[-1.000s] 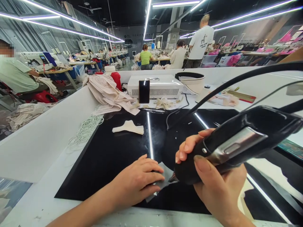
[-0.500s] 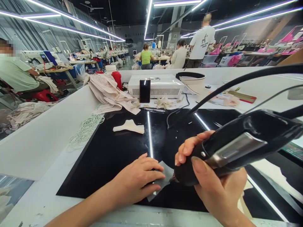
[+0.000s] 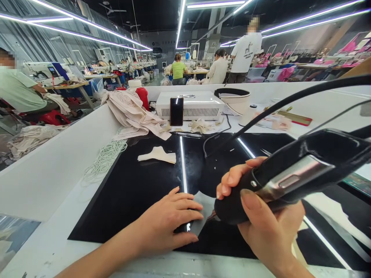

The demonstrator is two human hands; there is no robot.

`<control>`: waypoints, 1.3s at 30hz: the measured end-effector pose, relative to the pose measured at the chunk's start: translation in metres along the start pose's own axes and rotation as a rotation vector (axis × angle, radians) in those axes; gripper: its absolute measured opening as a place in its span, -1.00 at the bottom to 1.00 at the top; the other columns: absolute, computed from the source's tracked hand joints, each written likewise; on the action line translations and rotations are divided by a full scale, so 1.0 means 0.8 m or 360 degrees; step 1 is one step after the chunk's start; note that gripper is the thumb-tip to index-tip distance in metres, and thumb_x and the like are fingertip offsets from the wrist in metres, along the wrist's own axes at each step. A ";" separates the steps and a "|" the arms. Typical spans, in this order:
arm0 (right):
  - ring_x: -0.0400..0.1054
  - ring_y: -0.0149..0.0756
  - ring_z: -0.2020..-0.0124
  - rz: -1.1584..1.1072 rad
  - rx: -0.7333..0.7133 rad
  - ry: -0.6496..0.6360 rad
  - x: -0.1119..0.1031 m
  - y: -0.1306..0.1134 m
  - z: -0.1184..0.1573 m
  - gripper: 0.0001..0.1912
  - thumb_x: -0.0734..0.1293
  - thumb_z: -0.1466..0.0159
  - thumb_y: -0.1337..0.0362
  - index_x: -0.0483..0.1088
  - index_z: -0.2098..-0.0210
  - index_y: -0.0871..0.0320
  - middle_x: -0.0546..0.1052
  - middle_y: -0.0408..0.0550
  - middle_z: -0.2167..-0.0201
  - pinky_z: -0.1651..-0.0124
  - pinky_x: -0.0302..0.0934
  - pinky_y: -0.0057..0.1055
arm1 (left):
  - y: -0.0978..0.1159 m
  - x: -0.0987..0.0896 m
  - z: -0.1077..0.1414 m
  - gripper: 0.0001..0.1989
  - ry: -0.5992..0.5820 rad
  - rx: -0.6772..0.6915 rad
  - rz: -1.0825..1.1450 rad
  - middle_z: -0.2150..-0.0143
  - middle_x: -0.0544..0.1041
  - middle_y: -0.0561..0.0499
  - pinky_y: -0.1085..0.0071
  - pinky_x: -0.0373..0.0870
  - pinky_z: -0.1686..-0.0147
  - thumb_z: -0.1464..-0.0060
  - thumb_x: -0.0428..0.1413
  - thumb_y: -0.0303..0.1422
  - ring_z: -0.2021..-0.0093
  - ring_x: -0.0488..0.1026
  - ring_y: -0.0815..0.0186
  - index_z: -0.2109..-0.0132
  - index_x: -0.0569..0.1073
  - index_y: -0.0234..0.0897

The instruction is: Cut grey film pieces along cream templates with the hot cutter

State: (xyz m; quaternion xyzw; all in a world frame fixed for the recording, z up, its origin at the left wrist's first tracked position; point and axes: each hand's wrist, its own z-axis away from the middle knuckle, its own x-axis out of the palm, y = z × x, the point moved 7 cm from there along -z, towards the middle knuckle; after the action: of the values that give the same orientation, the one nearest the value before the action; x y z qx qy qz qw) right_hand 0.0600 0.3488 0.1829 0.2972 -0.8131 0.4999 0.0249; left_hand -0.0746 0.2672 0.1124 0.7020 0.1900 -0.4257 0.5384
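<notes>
My right hand [image 3: 266, 216] is wrapped round a thick black corded hand tool [image 3: 298, 177] with a silver plate on its side. I cannot make out the tool's exact kind. Its narrow tip points left, at the edge of a small translucent greyish-white sheet [image 3: 206, 208] on the glossy black board [image 3: 130, 208]. My left hand [image 3: 171, 216] lies with fingers spread, the fingertips on the left part of that sheet and covering some of it. Beyond it, a cream fabric piece [image 3: 158, 154] rests on the board.
Pale cord [image 3: 106, 158] and beige fabric [image 3: 133, 112] lie at the left. A phone [image 3: 176, 112] leans against a white vented box [image 3: 199, 102]; a white round container [image 3: 234, 98] stands beside it. The tool's black cable [image 3: 290, 102] arches across the right. Co-workers are in the background.
The tool and my right hand have shifted slightly right. My left fingertips have slid a little to the right, and the sheet's visible outline has changed.
</notes>
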 end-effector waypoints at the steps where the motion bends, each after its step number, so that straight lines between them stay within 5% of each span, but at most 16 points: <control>1: 0.42 -0.33 0.42 -0.0015 -0.0003 -0.0023 0.003 0.000 0.002 -0.67 0.49 -0.30 0.22 0.37 -0.01 -0.02 0.49 -0.19 0.32 0.37 0.40 -0.32 | 0.000 0.000 0.000 -0.56 0.0002 0.0001 -0.0001 -0.27 0.49 -0.02 -0.15 -0.12 -0.45 -0.20 0.33 -0.32 -0.37 0.29 0.07 -0.19 0.49 -0.14; 22: 0.38 -0.32 0.44 -0.0084 0.0027 -0.0090 0.028 -0.004 0.018 -0.72 0.46 -0.33 0.20 0.37 0.02 0.00 0.47 -0.14 0.38 0.40 0.43 -0.35 | 0.004 -0.002 -0.003 -0.56 0.0022 0.0059 0.0027 -0.26 0.48 -0.03 -0.12 -0.10 -0.44 -0.21 0.32 -0.32 -0.36 0.28 0.09 -0.21 0.47 -0.08; 31: 0.39 -0.28 0.44 0.0029 -0.0024 0.0022 -0.003 -0.013 -0.002 -0.69 0.51 -0.27 0.18 0.41 0.05 -0.01 0.47 -0.15 0.37 0.43 0.40 -0.31 | 0.005 -0.010 0.001 -0.83 0.0241 0.0108 0.0025 0.07 0.58 0.03 0.07 -0.07 -0.46 -0.19 0.34 -0.24 -0.04 0.51 0.25 0.17 0.58 -0.22; 39: 0.38 -0.28 0.43 0.0076 -0.0072 0.0195 -0.026 -0.014 -0.009 -0.67 0.53 -0.24 0.21 0.41 0.06 0.01 0.48 -0.17 0.38 0.40 0.40 -0.31 | 0.009 0.007 -0.003 -0.53 0.0079 0.0173 -0.0159 -0.27 0.47 -0.07 -0.09 -0.04 -0.44 -0.27 0.24 -0.09 -0.31 0.35 0.08 -0.23 0.46 -0.14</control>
State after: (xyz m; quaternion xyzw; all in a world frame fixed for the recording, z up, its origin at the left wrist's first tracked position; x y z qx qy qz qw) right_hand 0.0812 0.3610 0.1886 0.2459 -0.8281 0.4989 0.0694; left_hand -0.0655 0.2655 0.1122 0.7301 0.2147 -0.4442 0.4727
